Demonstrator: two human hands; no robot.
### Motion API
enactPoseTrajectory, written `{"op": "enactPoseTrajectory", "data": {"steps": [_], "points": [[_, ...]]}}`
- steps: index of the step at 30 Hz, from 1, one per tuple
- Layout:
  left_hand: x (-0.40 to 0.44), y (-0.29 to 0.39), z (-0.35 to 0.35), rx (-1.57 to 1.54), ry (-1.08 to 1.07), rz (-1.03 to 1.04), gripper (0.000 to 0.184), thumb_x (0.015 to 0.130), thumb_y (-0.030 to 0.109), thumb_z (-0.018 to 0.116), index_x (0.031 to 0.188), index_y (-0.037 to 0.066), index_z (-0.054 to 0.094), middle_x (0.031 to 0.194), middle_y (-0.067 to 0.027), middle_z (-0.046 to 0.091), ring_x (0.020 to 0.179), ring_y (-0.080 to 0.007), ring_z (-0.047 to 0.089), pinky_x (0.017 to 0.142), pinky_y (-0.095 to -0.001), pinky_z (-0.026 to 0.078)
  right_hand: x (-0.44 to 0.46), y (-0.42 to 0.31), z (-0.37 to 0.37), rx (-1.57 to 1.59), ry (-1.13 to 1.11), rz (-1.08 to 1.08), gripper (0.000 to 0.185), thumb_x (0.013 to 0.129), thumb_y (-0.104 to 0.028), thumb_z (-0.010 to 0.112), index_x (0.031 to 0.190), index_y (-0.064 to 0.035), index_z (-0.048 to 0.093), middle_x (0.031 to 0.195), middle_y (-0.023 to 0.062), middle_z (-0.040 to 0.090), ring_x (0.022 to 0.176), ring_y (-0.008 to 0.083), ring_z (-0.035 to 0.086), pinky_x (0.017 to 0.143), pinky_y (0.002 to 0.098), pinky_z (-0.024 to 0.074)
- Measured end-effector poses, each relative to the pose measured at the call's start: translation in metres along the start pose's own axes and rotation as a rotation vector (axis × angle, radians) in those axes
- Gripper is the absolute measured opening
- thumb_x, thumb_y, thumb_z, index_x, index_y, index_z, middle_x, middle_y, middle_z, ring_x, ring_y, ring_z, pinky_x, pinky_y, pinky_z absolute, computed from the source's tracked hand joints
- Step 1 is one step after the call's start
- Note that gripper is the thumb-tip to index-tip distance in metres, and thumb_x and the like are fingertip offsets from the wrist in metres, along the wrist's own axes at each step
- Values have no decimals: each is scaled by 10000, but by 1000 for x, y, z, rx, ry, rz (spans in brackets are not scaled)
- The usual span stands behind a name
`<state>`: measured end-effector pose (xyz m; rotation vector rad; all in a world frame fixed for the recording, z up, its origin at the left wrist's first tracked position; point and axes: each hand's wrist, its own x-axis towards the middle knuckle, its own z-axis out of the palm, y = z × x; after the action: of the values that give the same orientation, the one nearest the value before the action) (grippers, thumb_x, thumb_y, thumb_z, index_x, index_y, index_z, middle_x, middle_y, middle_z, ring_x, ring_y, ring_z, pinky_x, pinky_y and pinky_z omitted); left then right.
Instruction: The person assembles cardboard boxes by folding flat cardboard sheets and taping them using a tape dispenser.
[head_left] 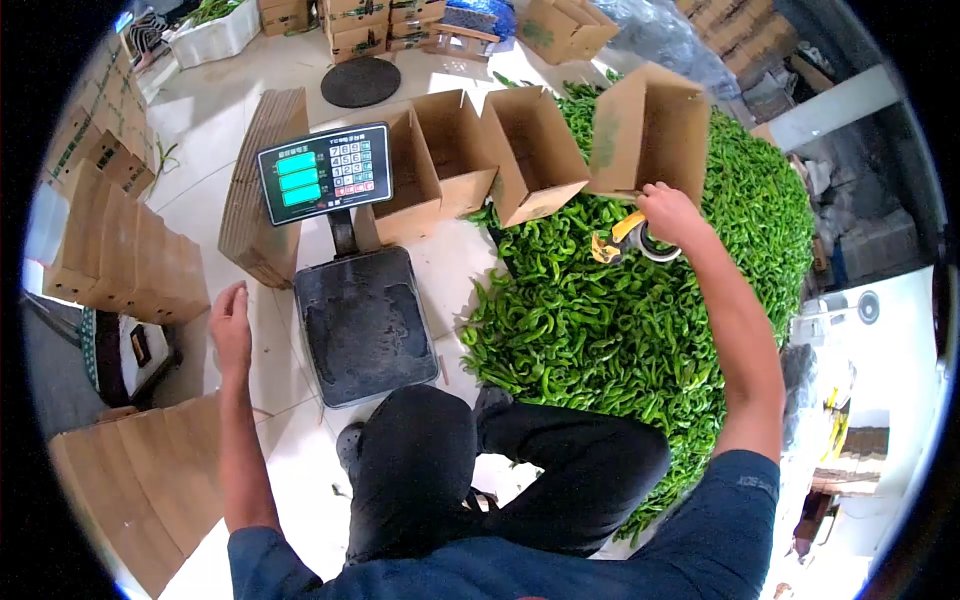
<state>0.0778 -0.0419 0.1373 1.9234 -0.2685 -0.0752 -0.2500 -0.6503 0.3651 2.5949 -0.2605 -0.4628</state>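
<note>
My right hand (668, 212) pinches the near edge of an open cardboard box (672, 145), which sits tilted over the green chili peppers (590, 310). Right beside that hand, a yellow tape dispenser (628, 226) with a roll of tape lies on the pile. My left hand (231, 325) hangs free, fingers loosely extended and nothing visible in them. It is left of the scale's black platform (365, 325), near the flattened cardboard stack (262, 190). The scale's display (325, 172) is lit green.
Several open boxes (535, 150) stand in a row behind the scale. Closed cartons (120, 245) line the left side, and a cardboard stack (150, 480) is at lower left. A round black mat (360, 82) lies on the tiled floor. Plastic sheeting (665, 45) is behind the pile.
</note>
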Motion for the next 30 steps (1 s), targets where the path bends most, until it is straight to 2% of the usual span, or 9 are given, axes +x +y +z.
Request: {"op": "enactPoseTrajectory", "data": {"steps": [8,10,12,16,18,19,22,26,30], "points": [[41,-7,-23,323,71,149,542,970,231,587,1448,2,477,1468,-220,500,1355,-310,486,1116,-393,380,43,-20,76,-93,131,-60,152,839,-134,602,949,-93,698,1035,59,599,1066,267,585,850,444,506],[57,-11,-18,231,101,109,584,988,296,573,1471,-3,438,1490,-221,472,1388,-312,447,1140,-386,347,48,-22,78,-59,111,1,156,834,-136,617,946,-84,711,1128,82,604,1125,273,557,886,464,486],[78,-12,-12,-27,111,-101,602,1003,379,556,1458,-2,451,1467,-187,502,1350,-294,476,1106,-402,377,46,-22,80,19,130,45,215,759,-64,679,971,-38,700,1408,178,514,1364,335,434,1058,510,388],[122,-46,-10,-405,89,-476,665,958,512,618,1417,46,497,1393,-118,540,1285,-263,488,1080,-424,362,27,-37,53,84,226,53,202,708,-9,658,909,1,646,1498,285,404,1417,413,358,1093,529,356],[136,-59,-9,-411,23,-568,670,934,552,637,1380,64,527,1343,-96,562,1221,-242,514,1054,-436,365,6,-56,25,183,260,59,234,685,27,657,913,10,610,1461,293,427,1363,455,400,1062,515,396],[137,-54,-6,-387,44,-531,567,893,530,693,1227,74,640,1121,7,606,1003,-152,507,898,-356,418,-6,-65,20,265,290,84,251,684,33,657,929,5,611,1426,274,465,1325,441,443,1039,499,422],[139,-43,-1,-327,-12,-496,495,888,519,703,1194,132,665,1110,27,624,1042,-145,511,864,-346,408,-43,-99,9,536,289,163,331,691,56,637,1016,-8,624,1259,217,603,1170,393,583,951,441,494],[144,-45,-4,-474,-13,-660,476,888,502,701,1232,179,642,1202,21,604,1102,-158,522,939,-374,408,-81,-154,11,882,229,267,397,700,78,588,1082,-17,641,996,203,684,950,413,661,848,427,530],[121,-32,-17,-573,54,-675,490,934,455,652,1308,145,583,1247,-13,578,1136,-179,522,1009,-441,445,-96,-204,29,966,124,292,352,711,33,594,1051,-32,657,986,194,690,921,404,663,823,432,535]]}}
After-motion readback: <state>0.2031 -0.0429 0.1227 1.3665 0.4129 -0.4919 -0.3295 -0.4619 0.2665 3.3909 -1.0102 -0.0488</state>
